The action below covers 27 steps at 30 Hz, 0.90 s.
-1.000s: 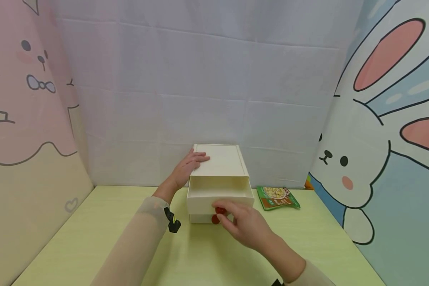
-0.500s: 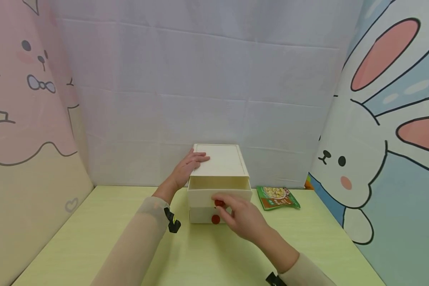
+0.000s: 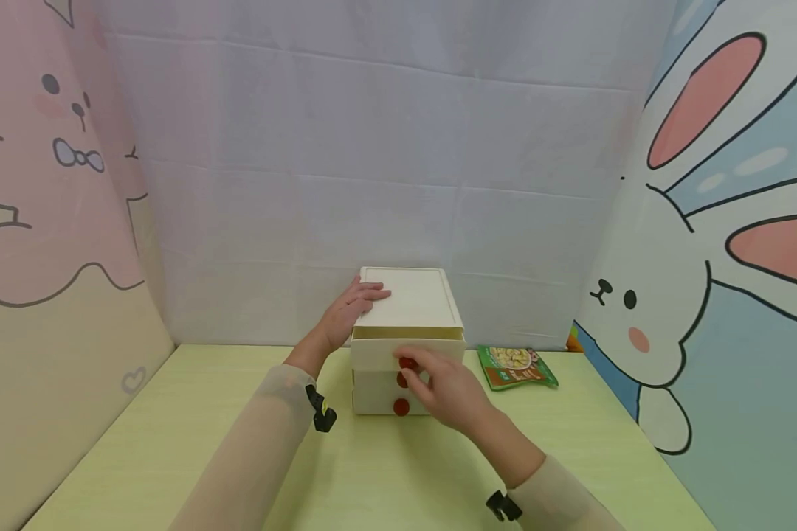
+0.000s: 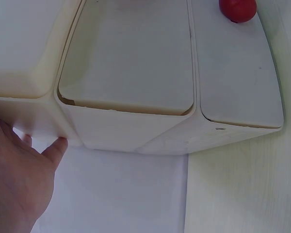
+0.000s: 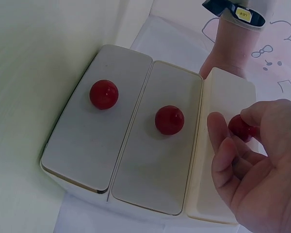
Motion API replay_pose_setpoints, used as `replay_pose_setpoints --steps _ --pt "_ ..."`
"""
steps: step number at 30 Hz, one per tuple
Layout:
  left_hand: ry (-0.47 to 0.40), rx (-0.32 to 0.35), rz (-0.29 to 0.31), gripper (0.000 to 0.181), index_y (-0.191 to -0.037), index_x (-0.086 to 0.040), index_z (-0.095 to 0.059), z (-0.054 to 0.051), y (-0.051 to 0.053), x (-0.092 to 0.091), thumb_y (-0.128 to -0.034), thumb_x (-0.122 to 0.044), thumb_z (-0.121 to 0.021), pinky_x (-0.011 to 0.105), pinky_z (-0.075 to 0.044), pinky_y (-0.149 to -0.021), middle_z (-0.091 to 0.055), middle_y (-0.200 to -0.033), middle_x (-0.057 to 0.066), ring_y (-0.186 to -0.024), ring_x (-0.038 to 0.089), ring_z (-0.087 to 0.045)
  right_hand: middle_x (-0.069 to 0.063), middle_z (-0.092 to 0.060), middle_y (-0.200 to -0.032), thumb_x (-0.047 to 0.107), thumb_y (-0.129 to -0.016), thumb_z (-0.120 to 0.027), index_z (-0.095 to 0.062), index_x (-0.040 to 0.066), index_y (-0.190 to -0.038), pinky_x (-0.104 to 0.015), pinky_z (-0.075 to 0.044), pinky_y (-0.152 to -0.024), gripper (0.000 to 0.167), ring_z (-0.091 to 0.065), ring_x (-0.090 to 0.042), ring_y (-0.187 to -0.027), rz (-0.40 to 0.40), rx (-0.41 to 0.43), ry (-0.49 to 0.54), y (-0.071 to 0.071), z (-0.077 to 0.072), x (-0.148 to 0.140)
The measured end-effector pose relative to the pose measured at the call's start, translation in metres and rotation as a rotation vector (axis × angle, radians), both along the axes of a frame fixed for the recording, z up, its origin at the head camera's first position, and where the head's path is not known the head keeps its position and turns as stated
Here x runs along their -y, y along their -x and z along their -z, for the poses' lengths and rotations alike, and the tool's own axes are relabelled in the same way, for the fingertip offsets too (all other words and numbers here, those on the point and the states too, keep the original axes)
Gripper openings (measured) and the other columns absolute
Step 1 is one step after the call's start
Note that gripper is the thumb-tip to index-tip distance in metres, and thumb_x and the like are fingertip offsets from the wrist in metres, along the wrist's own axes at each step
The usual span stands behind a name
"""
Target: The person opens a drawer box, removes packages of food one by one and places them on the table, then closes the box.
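Note:
A small white drawer cabinet with red round knobs stands at the far side of the table. My left hand rests on its top left edge, fingers extended over the lid; in the left wrist view the thumb touches the cabinet's side. My right hand pinches the red knob of the top drawer between thumb and fingers. That drawer sticks out slightly, with a narrow gap under the lid. The middle drawer and bottom drawer sit flush.
A green and brown snack packet lies on the table just right of the cabinet. The light green table stretches in front. A white cloth hangs behind, and printed cartoon panels flank both sides.
The top drawer has slid back into the cabinet, from well out to nearly flush, with my right hand holding its knob. The lower knobs have come into view. My left hand has stayed put.

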<state>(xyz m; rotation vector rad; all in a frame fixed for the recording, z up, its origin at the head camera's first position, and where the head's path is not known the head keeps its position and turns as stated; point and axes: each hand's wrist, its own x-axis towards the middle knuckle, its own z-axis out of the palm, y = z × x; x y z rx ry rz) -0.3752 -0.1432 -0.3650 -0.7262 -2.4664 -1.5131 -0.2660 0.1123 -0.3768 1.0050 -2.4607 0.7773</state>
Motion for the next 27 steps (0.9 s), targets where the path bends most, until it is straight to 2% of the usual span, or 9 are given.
replay_pose_setpoints --steps 5,11,16,27 --pt "0.000 -0.002 0.004 0.051 -0.154 -0.008 -0.064 0.000 0.001 0.000 -0.1148 -0.024 -0.036 0.069 0.001 -0.137 -0.044 -0.174 0.013 -0.174 0.035 0.004 0.000 -0.079 -0.117 0.017 -0.106 -0.073 -0.073 0.015 -0.139 -0.023 -0.055 -0.069 0.032 -0.061 -0.008 -0.077 0.030 0.027 -0.006 0.005 -0.002 0.002" --pt "0.009 0.016 -0.006 0.051 -0.154 -0.012 -0.065 0.000 0.002 0.000 -0.1146 -0.025 -0.036 0.066 0.000 -0.138 -0.045 -0.174 0.008 -0.175 0.029 0.004 0.000 -0.079 -0.117 0.016 -0.106 -0.072 -0.073 0.015 -0.139 -0.026 -0.055 -0.071 0.032 -0.063 -0.011 -0.081 0.039 0.033 -0.001 0.009 -0.003 0.003" --pt "0.008 0.009 -0.005 0.051 -0.154 -0.011 -0.065 0.001 0.002 0.000 -0.1144 -0.025 -0.036 0.067 0.001 -0.137 -0.045 -0.174 0.010 -0.174 0.031 0.004 0.000 -0.078 -0.118 0.018 -0.107 -0.071 -0.073 0.016 -0.139 -0.027 -0.056 -0.072 0.032 -0.063 -0.011 -0.082 0.049 0.042 -0.002 0.012 -0.004 0.004" --pt "0.002 -0.005 -0.007 0.051 -0.153 -0.008 -0.066 -0.001 0.002 0.000 -0.1135 -0.023 -0.037 0.068 0.001 -0.137 -0.045 -0.174 0.013 -0.174 0.036 0.003 -0.001 -0.079 -0.130 0.021 -0.108 -0.070 -0.071 0.017 -0.142 -0.031 -0.057 -0.076 0.035 -0.063 -0.012 -0.082 0.096 0.080 -0.016 0.018 -0.004 0.007"
